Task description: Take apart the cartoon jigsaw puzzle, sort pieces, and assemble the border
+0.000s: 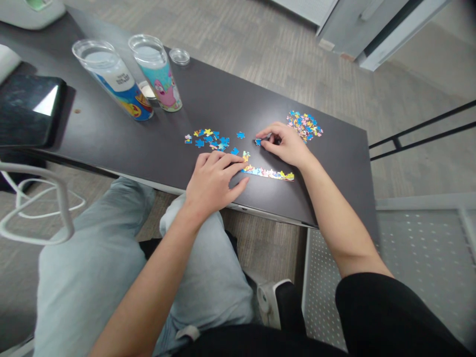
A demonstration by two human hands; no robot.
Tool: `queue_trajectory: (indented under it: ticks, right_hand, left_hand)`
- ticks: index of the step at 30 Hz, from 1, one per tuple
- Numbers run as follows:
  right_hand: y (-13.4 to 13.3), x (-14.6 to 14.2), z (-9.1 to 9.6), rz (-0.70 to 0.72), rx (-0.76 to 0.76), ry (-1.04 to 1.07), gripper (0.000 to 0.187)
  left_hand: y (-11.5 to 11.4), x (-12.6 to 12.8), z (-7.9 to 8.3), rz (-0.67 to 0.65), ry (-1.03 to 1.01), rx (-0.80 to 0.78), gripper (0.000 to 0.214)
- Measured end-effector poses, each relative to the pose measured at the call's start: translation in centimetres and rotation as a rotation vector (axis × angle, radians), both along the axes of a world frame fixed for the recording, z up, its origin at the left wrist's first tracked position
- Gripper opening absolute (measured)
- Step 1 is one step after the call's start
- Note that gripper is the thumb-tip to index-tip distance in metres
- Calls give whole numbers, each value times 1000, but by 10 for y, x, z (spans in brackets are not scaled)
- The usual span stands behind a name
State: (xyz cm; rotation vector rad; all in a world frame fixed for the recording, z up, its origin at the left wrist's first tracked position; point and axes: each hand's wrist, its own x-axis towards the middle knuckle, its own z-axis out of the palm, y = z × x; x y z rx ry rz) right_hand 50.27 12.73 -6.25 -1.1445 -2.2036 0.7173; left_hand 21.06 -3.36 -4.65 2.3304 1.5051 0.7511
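My right hand (280, 141) pinches a blue jigsaw piece (258, 142) between thumb and fingertips, at or just above the tabletop. Lying on the table, my left hand (215, 178) has its fingers stretched out, and the fingertips touch the left end of a joined strip of jigsaw pieces (269, 173). That strip runs to the right along the near edge, with a short column rising at its left end. Loose, mostly blue pieces (213, 140) are scattered beyond my left hand. One single blue piece (241, 135) lies between them and my right hand.
A pile of mixed pieces (305, 125) lies beyond my right wrist. Two clear-topped printed canisters, a blue one (122, 89) and a pink-and-teal one (161, 79), stand at the left near a clear lid (179, 56). A black device (29, 109) rests farther left on the dark table (342, 163).
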Motion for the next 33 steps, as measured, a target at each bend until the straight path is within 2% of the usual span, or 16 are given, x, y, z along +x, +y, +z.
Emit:
queue_trajectory:
  ticks: [4, 12, 21, 33]
  right_hand:
    - [-3, -3, 0, -7, 28, -28, 30]
    - [-2, 4, 1, 44, 114, -108, 26]
    - [-15, -12, -2, 118, 217, -222, 50]
    - [-17, -13, 1, 103, 198, -212, 54]
  left_hand:
    - [-1, 0, -2, 7, -5, -2, 37]
    - [-1, 2, 0, 9, -1, -2, 35]
    - [-2, 2, 2, 17, -3, -26, 38]
    - [-3, 6, 2, 119, -16, -20, 43]
